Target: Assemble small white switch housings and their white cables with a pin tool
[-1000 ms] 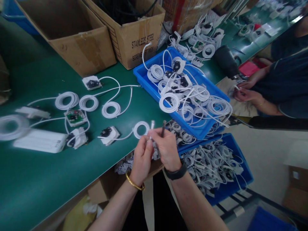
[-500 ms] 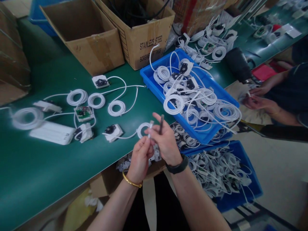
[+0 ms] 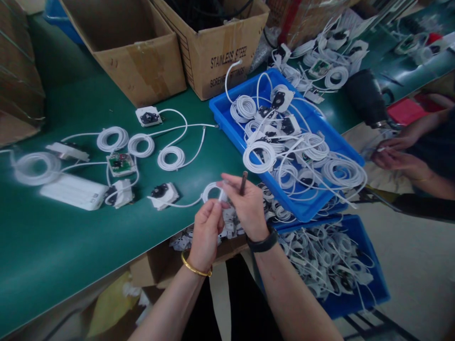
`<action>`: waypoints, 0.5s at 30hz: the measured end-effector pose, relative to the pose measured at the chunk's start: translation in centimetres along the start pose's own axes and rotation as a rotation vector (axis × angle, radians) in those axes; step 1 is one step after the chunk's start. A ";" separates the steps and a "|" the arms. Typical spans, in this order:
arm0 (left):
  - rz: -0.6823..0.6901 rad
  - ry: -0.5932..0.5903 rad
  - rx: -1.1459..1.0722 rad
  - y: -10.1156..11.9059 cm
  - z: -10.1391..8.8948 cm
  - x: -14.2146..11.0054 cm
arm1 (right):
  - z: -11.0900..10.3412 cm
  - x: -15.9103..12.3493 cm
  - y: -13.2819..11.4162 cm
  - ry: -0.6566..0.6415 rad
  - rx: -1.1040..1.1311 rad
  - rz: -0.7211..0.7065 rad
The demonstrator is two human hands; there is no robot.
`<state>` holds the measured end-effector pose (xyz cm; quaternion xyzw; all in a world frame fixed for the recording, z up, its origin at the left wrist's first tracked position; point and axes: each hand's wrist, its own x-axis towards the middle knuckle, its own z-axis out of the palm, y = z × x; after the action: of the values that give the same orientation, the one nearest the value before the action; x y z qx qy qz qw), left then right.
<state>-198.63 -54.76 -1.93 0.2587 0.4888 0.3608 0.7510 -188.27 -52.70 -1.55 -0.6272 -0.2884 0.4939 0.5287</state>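
Observation:
My left hand (image 3: 208, 227) is closed in a pinch on the end part of a white cable (image 3: 223, 195), at the table's front edge. Close against it, my right hand (image 3: 249, 208) has its fingers at the same cable end. A slim dark metal tool (image 3: 243, 183), its kind unclear, sticks up between the fingers of this hand. Just behind the fingers lies a small white cable coil (image 3: 209, 189), partly hidden. From it a cable runs left to a white housing with a black part (image 3: 163, 195) on the green table (image 3: 142, 241).
Several cable coils and a bare circuit board (image 3: 121, 164) lie left, by a white power bank-like block (image 3: 74, 190). A full blue tray (image 3: 227, 121) stands right, above another blue bin (image 3: 378, 284). Cardboard boxes (image 3: 142, 71) stand behind. A co-worker's hands (image 3: 401, 154) work at right.
My right fingers have moved slightly down and closer over the cable end, which now shows less. The dark tool has shifted a little right. The view has moved slightly.

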 end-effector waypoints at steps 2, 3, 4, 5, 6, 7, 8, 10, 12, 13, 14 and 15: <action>0.012 0.007 0.046 0.1 0.0 0.1 | -0.8 0.4 -0.1 -0.049 -0.072 -0.093; 0.022 0.008 0.062 0.2 0.0 0.2 | -1.1 0.6 -0.2 -0.066 -0.090 -0.126; 0.035 0.013 0.077 0.3 0.0 0.2 | -1.4 0.7 -0.3 -0.080 -0.099 -0.148; 0.048 0.020 0.093 0.4 0.1 0.3 | -1.6 0.8 -0.4 -0.093 -0.106 -0.162; 0.060 0.028 0.110 0.5 0.1 0.3 | -1.8 0.9 -0.6 -0.108 -0.114 -0.173; 0.064 0.038 0.128 0.5 0.2 0.3 | -1.8 0.9 -0.7 -0.122 -0.122 -0.184; 0.066 0.047 0.146 0.6 0.2 0.3 | -1.9 0.9 -0.8 -0.130 -0.129 -0.194; 0.070 0.058 0.186 0.6 0.4 0.4 | -1.8 0.7 -0.7 -0.120 -0.125 -0.205; 0.091 0.072 0.226 0.6 0.6 0.4 | -1.6 0.5 -0.4 -0.082 -0.094 -0.195; 0.108 0.081 0.242 0.6 0.6 0.5 | -1.4 0.3 -0.2 -0.063 -0.064 -0.174; 0.129 0.091 0.255 0.6 0.7 0.6 | -1.2 0.1 0.1 -0.047 -0.022 -0.138; 0.151 0.099 0.268 0.5 0.7 0.7 | -1.0 -0.1 0.3 -0.035 0.025 -0.090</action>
<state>-197.94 -53.94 -1.61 0.3743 0.5481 0.3603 0.6554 -187.45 -53.28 -1.84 -0.5983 -0.3190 0.4841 0.5532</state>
